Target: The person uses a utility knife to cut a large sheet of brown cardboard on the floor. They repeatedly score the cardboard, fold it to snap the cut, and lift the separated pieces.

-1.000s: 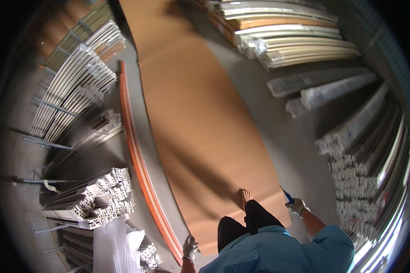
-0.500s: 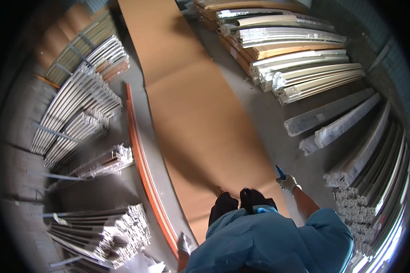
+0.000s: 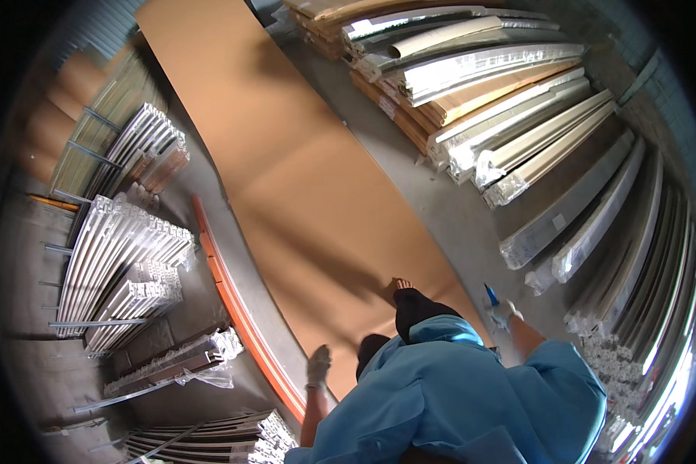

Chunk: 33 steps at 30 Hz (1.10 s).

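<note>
A long strip of brown cardboard (image 3: 317, 182) runs from beneath me toward the far left, and my bare foot (image 3: 403, 284) stands on it. My right hand (image 3: 504, 312), in a whitish glove, is closed around a slim blue tool (image 3: 490, 294); its exact kind is too small to make out. That hand hangs just beyond the cardboard's right edge. Over the left edge of the strip, my gloved left hand (image 3: 318, 366) is held low with its fingers loosely stretched and nothing visible in them.
Left of the cardboard lies a long orange-red profile bar (image 3: 243, 309). Bundles of white profiles (image 3: 120, 255) rest on racks further left. Plastic-wrapped lengths (image 3: 491, 69) and brown cartons (image 3: 394, 112) are stacked at the right, with grey wrapped bars (image 3: 564, 209) nearer me.
My view has turned and I have stepped forward along the cardboard, one foot now ahead. My left hand has come up from beside the orange-red bar to over the cardboard's edge. The blue tool stays in my right hand.
</note>
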Motion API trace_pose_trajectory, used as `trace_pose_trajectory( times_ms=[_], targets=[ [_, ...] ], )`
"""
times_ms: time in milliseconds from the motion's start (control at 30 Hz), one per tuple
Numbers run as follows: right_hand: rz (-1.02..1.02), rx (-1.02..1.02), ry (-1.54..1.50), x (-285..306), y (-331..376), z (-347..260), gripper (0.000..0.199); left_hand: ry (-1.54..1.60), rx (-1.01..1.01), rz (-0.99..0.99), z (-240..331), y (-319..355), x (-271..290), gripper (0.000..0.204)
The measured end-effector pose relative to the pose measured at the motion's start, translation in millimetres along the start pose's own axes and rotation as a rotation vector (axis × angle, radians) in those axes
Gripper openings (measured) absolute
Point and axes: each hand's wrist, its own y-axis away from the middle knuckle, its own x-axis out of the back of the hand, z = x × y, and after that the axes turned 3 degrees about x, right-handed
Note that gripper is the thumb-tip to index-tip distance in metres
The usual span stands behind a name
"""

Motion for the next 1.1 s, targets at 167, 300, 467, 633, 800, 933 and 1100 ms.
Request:
trace_pose_trajectory(
  times_ms=[167, 300, 467, 633, 800, 933, 1100],
  targets=[
    [-0.024, 0.391, -0.117, 25, -68, -243, 0.016, -0.635, -0.245, -0.013, 96, -13, -71, 0.039],
    [0.03, 0.628, 0.003, 5, -85, -412, 0.023, -0.694, -0.27, -0.021, 176, -79, -62, 0.033],
    [-0.05, 0.624, 0.433, -70, -78, -513, 0.031, -0.749, -0.304, -0.012, 271, -206, -22, 0.016],
    [-0.05, 0.591, 0.611, -130, -53, -570, 0.03, -0.261, 0.186, -0.609, 377, -266, 57, 0.019],
    [-0.775, 0.233, 0.089, -77, -73, -650, 0.021, -0.142, 0.435, -0.728, 457, -309, 94, 0.021],
    [-0.865, -0.024, -0.099, -64, -119, -710, 0.025, -0.012, 0.6, -0.686, 495, -377, 85, 0.022],
    [-0.948, -0.255, -0.499, -32, -198, -768, 0.029, 0.295, 0.689, -0.625, 505, -458, 92, 0.026]
  ],
)
